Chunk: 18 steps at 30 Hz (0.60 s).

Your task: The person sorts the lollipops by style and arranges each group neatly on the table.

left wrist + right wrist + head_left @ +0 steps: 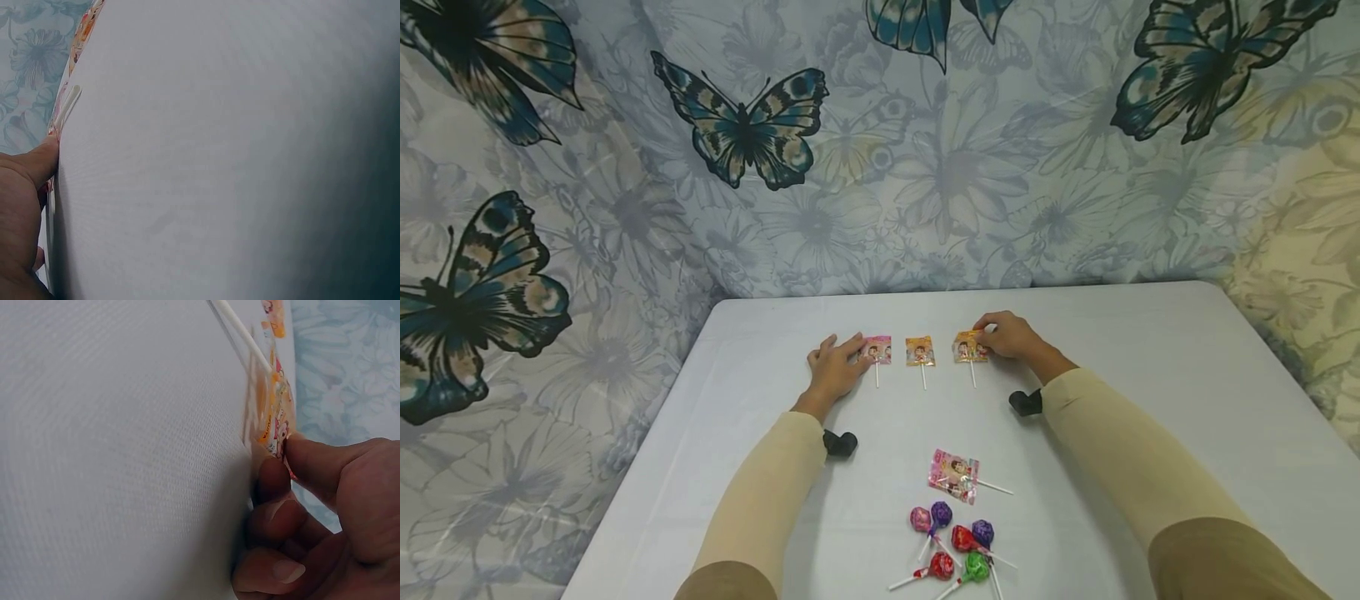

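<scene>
Three flat-wrapped lollipops lie in a row in the head view, sticks toward me: a pink lollipop (877,350) on the left, an orange lollipop (920,352) in the middle and another orange lollipop (970,347) on the right. My left hand (835,367) touches the pink one's left edge with thumb and fingertips, the fingers fairly straight. At the other end of the row, my right hand (1011,335) pinches the right orange lollipop's wrapper; the right wrist view shows thumb and forefinger on that wrapper (277,422), its edge slightly raised off the table.
Nearer to me lies a larger pink flat-wrapped lollipop (954,477). Below it sits a loose group of several round lollipops, among them a green one (976,567) and a red one (942,567). A white-covered table (1150,350) meets a butterfly-patterned backdrop (955,167).
</scene>
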### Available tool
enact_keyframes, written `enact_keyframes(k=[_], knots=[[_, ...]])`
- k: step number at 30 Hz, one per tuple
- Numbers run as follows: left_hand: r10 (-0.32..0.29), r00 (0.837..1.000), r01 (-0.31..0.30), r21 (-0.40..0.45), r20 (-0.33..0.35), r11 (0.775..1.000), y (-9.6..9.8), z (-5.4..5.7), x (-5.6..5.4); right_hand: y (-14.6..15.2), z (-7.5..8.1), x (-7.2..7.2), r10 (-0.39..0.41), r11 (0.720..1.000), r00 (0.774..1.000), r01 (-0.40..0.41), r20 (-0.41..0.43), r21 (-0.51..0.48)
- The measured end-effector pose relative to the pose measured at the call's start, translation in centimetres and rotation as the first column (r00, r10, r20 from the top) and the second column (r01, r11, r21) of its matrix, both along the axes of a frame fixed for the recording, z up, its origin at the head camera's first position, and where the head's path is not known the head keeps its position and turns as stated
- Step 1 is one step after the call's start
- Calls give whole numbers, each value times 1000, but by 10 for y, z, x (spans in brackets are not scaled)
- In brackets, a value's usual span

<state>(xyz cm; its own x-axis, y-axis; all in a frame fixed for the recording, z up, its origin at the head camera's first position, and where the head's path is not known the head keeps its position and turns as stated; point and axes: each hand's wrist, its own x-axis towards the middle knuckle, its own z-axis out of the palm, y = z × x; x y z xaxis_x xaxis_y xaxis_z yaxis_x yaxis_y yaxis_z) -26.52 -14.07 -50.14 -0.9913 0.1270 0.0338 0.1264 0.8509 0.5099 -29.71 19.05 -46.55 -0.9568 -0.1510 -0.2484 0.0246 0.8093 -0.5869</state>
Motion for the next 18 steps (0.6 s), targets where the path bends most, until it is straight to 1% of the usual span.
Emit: enact_keyframes(k=[4,9,18], knots=[[3,1000,-3,-3,-5,1000,0,1,1,-1,2,0,1,1000,1000,-1,15,-1],[4,1000,-4,1,0,1000,0,2,2,-3,4,2,-21,1000,999,21,38,1],[-1,1000,1,2,2,1000,1,4,3,-3,3,2,-17,1000,1000,17,9,11]])
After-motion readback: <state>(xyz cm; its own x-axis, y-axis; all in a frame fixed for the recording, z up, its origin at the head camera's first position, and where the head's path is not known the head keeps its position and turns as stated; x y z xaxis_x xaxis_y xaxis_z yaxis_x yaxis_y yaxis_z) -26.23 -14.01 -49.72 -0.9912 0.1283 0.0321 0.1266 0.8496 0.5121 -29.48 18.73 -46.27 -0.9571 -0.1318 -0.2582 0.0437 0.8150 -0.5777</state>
